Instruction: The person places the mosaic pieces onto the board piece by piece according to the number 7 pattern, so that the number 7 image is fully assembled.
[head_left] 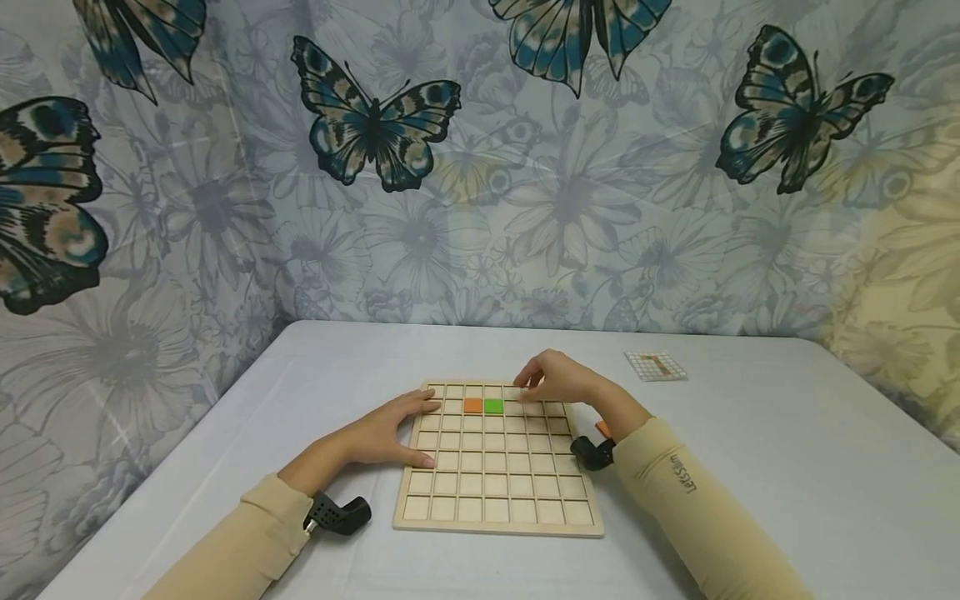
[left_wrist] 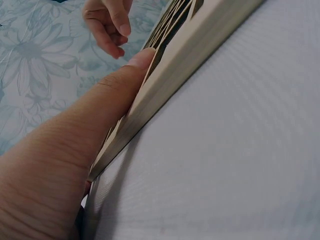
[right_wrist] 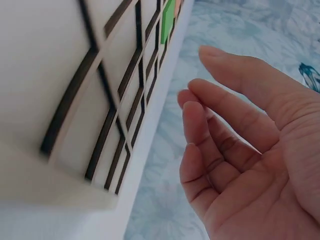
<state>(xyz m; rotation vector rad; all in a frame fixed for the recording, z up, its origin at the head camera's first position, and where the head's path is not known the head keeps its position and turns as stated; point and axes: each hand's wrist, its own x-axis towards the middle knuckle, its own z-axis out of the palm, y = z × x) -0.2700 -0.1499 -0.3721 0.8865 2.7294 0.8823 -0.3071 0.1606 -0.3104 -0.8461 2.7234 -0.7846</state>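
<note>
A wooden grid board (head_left: 498, 528) lies on the white table. An orange square tile (head_left: 473, 405) and a green square tile (head_left: 493, 406) sit side by side in its second row from the far edge. My left hand (head_left: 382, 429) rests spread on the board's left edge; the thumb (left_wrist: 117, 87) presses on the rim in the left wrist view. Over the far right part of the board hovers my right hand (head_left: 562, 379). In the right wrist view its fingers (right_wrist: 240, 117) are loosely bent, apart from the thumb, with nothing between them.
Another orange piece (head_left: 603, 429) lies right of the board, partly hidden by the right wrist. Farther back on the right is a small card (head_left: 656, 367) printed with a grid pattern. Behind the table (head_left: 795, 433) hangs a butterfly-and-flower cloth (head_left: 465, 217).
</note>
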